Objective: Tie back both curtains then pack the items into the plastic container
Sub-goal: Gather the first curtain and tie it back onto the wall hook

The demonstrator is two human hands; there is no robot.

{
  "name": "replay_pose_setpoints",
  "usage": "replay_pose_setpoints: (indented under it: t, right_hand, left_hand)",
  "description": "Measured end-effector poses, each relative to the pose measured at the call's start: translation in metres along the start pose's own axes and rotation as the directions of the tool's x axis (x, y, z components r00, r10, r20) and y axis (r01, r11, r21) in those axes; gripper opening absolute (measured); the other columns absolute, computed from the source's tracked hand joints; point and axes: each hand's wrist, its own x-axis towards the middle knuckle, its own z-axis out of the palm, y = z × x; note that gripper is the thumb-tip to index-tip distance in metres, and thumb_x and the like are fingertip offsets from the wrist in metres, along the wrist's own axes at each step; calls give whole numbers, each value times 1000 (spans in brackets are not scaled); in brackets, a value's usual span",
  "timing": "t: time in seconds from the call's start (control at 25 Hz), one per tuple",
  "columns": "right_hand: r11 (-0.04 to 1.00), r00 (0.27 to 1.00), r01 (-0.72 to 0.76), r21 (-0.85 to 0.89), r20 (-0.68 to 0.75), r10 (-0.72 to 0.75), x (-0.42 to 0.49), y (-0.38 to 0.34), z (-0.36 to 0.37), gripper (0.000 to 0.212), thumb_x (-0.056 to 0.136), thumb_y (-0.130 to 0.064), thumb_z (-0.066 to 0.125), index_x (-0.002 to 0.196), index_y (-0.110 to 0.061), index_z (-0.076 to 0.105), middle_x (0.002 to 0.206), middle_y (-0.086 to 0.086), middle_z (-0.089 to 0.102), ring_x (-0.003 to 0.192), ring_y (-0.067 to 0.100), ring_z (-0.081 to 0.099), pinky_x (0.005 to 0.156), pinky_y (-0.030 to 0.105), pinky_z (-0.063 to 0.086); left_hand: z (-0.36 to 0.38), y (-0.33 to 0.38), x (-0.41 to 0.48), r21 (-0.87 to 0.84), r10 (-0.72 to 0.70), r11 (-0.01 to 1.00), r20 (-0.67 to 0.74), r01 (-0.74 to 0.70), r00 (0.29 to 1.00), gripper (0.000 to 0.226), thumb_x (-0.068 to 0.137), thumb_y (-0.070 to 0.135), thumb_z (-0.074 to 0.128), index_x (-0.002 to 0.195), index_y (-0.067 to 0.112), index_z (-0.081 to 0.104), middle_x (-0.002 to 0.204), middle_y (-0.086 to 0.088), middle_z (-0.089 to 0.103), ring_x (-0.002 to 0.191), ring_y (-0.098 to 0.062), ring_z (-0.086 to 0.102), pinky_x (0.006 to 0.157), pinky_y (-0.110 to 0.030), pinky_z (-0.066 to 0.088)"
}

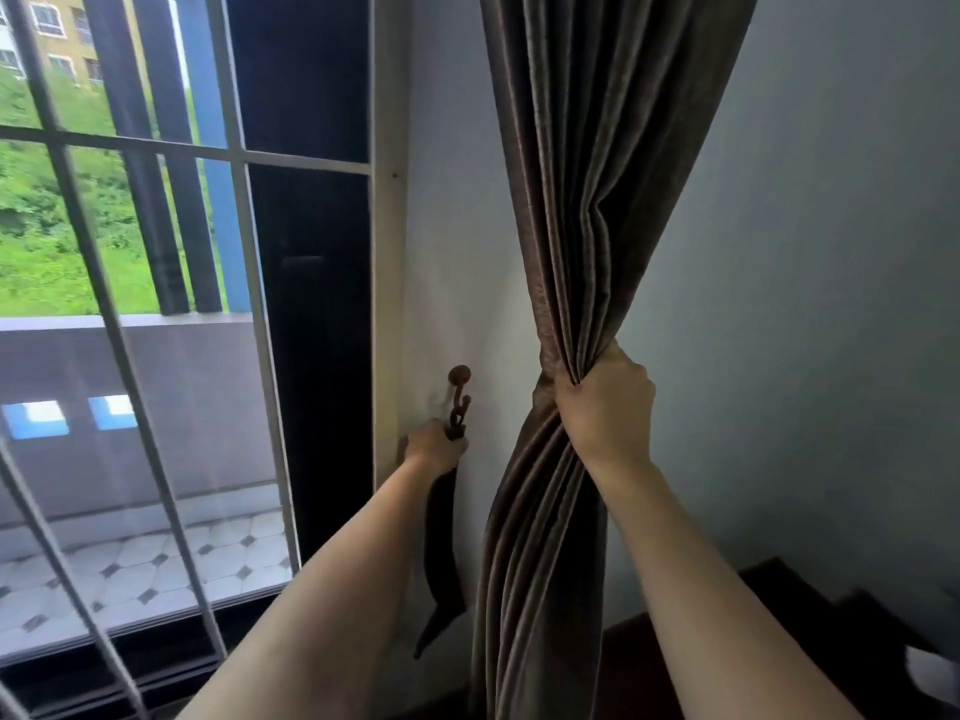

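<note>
White window grille (244, 163) fronts a balcony with patterned floor tiles (156, 558) and a grey parapet (130, 387), green slope (47, 241) and yellow building (57, 28) beyond, pale wall (805, 252) at right.

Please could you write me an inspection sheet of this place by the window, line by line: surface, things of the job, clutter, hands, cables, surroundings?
surface: no work surface seen; pale wall behind the curtain.
job's things: brown curtain gathered in a bunch; dark tieback hangs from a wall hook; plastic container not seen.
clutter: white thing at lower right edge, cut off, cannot tell.
hands: left hand grips the tieback under the hook; right hand grips the gathered curtain.
cables: nothing seen.
surroundings: barred window at left, balcony outside; dark furniture at lower right.
</note>
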Motion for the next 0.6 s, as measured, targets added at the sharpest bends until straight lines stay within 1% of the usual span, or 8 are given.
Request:
replay_pose_setpoints:
  t: [0.08,0.2,0.24,0.32,0.4,0.44,0.52,0.6]
  right_hand:
    - [1000,1000,0,10,9,0,2,2,-1,34,88,-25,59,113,-1,57,95,13,66,85,29,63,77,30,48]
    - [999,1000,16,33,26,-17,2,1,2,33,88,-24,59,112,-1,57,95,13,67,86,28,64,74,22,42]
    - [999,999,17,43,37,-19,1,0,5,34,88,-24,59,112,-1,57,96,13,67,87,28,64,74,21,41]
    - [996,997,25,81,65,-31,-2,-6,9,35,88,-25,59,114,-1,57,98,13,67,89,28,64,75,20,41]
    - [992,993,35,121,106,-48,-9,-14,14,36,88,-24,60,114,-1,57,99,13,68,90,28,65,76,19,41]
    - [991,991,38,132,121,-54,-13,-19,18,35,88,-24,61,113,-1,58,98,13,68,89,28,65,76,19,41]
    - [988,988,36,148,142,-58,-21,-26,25,30,87,-22,63,108,-1,59,93,13,68,85,28,65,73,19,42]
    - [985,983,27,173,175,-58,-29,-36,32,26,86,-19,63,105,-1,60,88,11,67,80,26,64,67,10,37]
  left_hand:
    - [0,-2,2,15,-9,1000,54,8,998,36,95,32,46,114,4,58,111,-16,64,101,-31,60,83,-33,46]
    - [-10,-14,-2,-57,29,998,92,-24,995,35,96,36,44,113,8,57,110,-13,64,99,-29,60,86,-35,48]
    - [-17,-20,-7,-80,47,996,90,-40,995,36,94,40,46,108,10,60,105,-11,65,94,-27,61,84,-35,50]
    - [-37,-31,-20,-101,80,992,85,-71,993,39,88,49,53,97,12,65,92,-5,67,82,-20,63,71,-29,51]
    - [-61,-43,-35,-45,110,993,96,-106,989,37,82,49,63,95,15,67,85,2,65,77,-12,61,61,-20,46]
    - [-75,-47,-41,8,118,993,105,-119,987,35,80,48,66,94,16,68,81,4,64,73,-10,60,57,-18,44]
    - [-99,-52,-47,134,129,981,104,-143,986,28,77,45,70,83,18,68,70,5,60,65,-7,56,53,-18,40]
    - [-126,-55,-57,260,150,952,70,-164,986,25,76,45,71,70,22,63,63,5,55,59,-8,50,51,-21,37]
